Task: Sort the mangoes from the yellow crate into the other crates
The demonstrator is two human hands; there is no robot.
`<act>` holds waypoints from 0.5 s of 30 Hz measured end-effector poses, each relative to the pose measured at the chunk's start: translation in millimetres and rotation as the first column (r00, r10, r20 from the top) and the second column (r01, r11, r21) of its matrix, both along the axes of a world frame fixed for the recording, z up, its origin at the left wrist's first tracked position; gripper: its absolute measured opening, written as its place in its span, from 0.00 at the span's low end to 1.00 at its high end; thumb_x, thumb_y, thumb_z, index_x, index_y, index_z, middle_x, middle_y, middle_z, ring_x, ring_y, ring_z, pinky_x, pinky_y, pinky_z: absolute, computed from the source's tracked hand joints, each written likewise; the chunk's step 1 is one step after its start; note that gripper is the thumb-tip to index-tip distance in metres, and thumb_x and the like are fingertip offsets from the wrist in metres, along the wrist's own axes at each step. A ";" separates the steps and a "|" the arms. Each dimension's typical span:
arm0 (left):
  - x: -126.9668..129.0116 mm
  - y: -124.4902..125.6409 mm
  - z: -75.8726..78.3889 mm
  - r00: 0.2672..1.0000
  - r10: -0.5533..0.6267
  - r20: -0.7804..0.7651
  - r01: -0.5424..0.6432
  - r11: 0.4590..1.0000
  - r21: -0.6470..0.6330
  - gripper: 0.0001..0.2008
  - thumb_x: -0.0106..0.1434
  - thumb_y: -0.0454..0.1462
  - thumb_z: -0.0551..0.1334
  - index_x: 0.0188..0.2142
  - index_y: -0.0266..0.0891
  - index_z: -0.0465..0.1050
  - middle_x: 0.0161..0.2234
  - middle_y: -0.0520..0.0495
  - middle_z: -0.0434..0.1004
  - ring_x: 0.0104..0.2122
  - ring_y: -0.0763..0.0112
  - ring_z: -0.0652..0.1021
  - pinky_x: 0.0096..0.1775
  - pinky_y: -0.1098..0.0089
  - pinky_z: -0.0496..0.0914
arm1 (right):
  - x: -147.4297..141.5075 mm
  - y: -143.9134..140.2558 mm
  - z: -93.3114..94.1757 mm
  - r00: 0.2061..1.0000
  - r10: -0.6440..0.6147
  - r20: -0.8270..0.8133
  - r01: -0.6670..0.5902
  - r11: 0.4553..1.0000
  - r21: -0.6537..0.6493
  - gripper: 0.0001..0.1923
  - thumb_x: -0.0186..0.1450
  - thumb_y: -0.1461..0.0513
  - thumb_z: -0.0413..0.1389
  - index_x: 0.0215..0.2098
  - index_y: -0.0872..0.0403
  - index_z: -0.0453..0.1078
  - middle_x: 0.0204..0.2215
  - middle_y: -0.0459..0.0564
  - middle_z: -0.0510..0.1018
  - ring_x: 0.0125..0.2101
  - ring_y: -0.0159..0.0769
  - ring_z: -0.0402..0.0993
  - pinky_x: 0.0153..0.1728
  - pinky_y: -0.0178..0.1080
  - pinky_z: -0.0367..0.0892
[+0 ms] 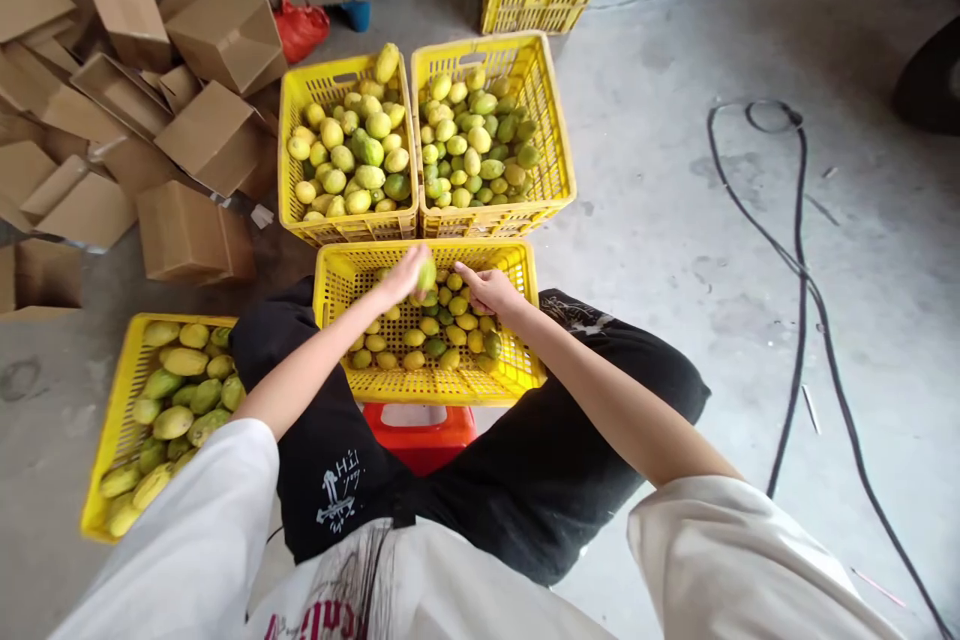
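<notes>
A greenish-yellow lemon (427, 275) is in my left hand (406, 276), whose fingers close around it above the near yellow crate (330, 320). My right hand (491, 291) is over the same crate, to the right of that lemon. Its index finger is stretched out toward the left, and its other fingers are bent and partly hidden; I see nothing held in it. Below both hands, small yellow and green lemons (451, 334) lie loosely over the crate's perforated floor. The left hand is slightly blurred.
Behind stand two yellow crates of lemons, the left crate (288, 175) and right crate (559, 140). Another filled crate (101, 460) is beside my left knee. Cardboard boxes (214, 135) are piled at left. A red stool (420, 440) sits beneath; a black cable (804, 270) lies at right.
</notes>
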State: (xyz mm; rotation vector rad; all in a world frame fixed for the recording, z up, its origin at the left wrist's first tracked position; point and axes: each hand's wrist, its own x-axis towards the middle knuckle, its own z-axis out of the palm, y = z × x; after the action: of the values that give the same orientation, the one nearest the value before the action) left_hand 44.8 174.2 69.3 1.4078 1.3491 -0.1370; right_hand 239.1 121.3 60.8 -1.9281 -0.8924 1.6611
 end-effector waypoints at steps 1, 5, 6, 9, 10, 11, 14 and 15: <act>-1.6 8.7 3.9 0.965 0.151 0.216 -0.173 0.981 0.084 0.39 0.85 0.56 0.32 0.82 0.45 0.59 0.70 0.28 0.79 0.67 0.57 0.84 0.56 0.65 0.81 | 1.1 -2.3 0.9 1.000 0.012 0.007 -0.012 1.000 -0.001 0.43 0.84 0.50 0.62 0.13 0.47 0.52 0.09 0.44 0.58 0.12 0.26 0.49 0.13 0.33 0.54; -15.5 28.6 9.3 0.850 0.173 0.497 -0.295 0.939 0.177 0.34 0.85 0.60 0.40 0.86 0.67 0.47 0.85 0.50 0.60 0.81 0.58 0.68 0.75 0.54 0.68 | -1.8 -6.3 3.7 0.999 0.031 -0.010 -0.031 0.999 -0.008 0.45 0.85 0.49 0.58 0.11 0.48 0.55 0.08 0.46 0.61 0.13 0.27 0.51 0.16 0.33 0.58; -18.2 29.2 7.4 0.874 0.106 0.474 -0.210 0.963 0.172 0.35 0.85 0.59 0.43 0.86 0.65 0.47 0.85 0.50 0.59 0.81 0.55 0.68 0.77 0.51 0.66 | -3.9 -5.6 4.4 0.999 0.034 -0.021 -0.034 0.999 -0.007 0.44 0.86 0.51 0.58 0.11 0.49 0.57 0.09 0.46 0.62 0.13 0.26 0.52 0.17 0.32 0.58; -19.8 20.7 -3.8 0.956 -0.168 0.241 0.141 0.982 0.127 0.35 0.85 0.51 0.48 0.86 0.50 0.56 0.82 0.41 0.66 0.76 0.51 0.75 0.76 0.51 0.68 | -11.6 -1.2 5.3 0.997 0.016 -0.069 -0.015 1.000 0.015 0.39 0.83 0.58 0.64 0.14 0.51 0.60 0.11 0.43 0.67 0.13 0.24 0.56 0.18 0.31 0.57; -18.6 14.6 -8.3 0.950 -0.296 0.101 0.286 0.953 0.100 0.34 0.84 0.49 0.50 0.84 0.46 0.61 0.80 0.39 0.70 0.74 0.51 0.77 0.75 0.53 0.70 | -14.0 0.3 5.0 0.997 0.005 -0.080 -0.003 1.000 0.026 0.37 0.82 0.60 0.66 0.15 0.52 0.61 0.12 0.42 0.69 0.14 0.24 0.58 0.19 0.30 0.57; -17.3 7.0 -12.6 0.897 -0.438 -0.066 0.441 0.895 0.062 0.32 0.83 0.47 0.53 0.81 0.43 0.67 0.77 0.37 0.74 0.72 0.50 0.79 0.73 0.55 0.72 | -16.1 1.4 4.3 0.997 -0.002 -0.082 0.005 0.999 0.035 0.37 0.81 0.60 0.67 0.15 0.52 0.62 0.13 0.42 0.70 0.15 0.25 0.60 0.20 0.30 0.58; -16.0 -21.3 -23.7 0.544 -0.693 -0.473 0.751 0.653 -0.092 0.25 0.80 0.42 0.61 0.70 0.34 0.80 0.69 0.26 0.82 0.68 0.41 0.83 0.69 0.51 0.74 | -19.4 2.0 1.1 0.997 0.069 -0.029 -0.068 0.997 0.037 0.40 0.81 0.56 0.66 0.13 0.51 0.61 0.12 0.43 0.68 0.15 0.26 0.59 0.22 0.32 0.60; -17.0 -30.8 -26.8 0.481 -0.698 -0.531 0.776 0.621 -0.114 0.23 0.79 0.38 0.62 0.67 0.31 0.82 0.67 0.22 0.83 0.68 0.37 0.83 0.68 0.48 0.73 | -19.6 1.5 0.3 0.993 0.115 -0.007 -0.114 0.993 0.034 0.41 0.82 0.53 0.65 0.12 0.51 0.60 0.11 0.44 0.68 0.14 0.27 0.58 0.23 0.33 0.62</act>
State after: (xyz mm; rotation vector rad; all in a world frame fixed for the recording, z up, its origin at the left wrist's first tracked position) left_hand 27.9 143.4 42.6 2.1221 1.0627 -1.1214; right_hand 219.5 122.8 61.1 -1.8778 -1.0382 1.7063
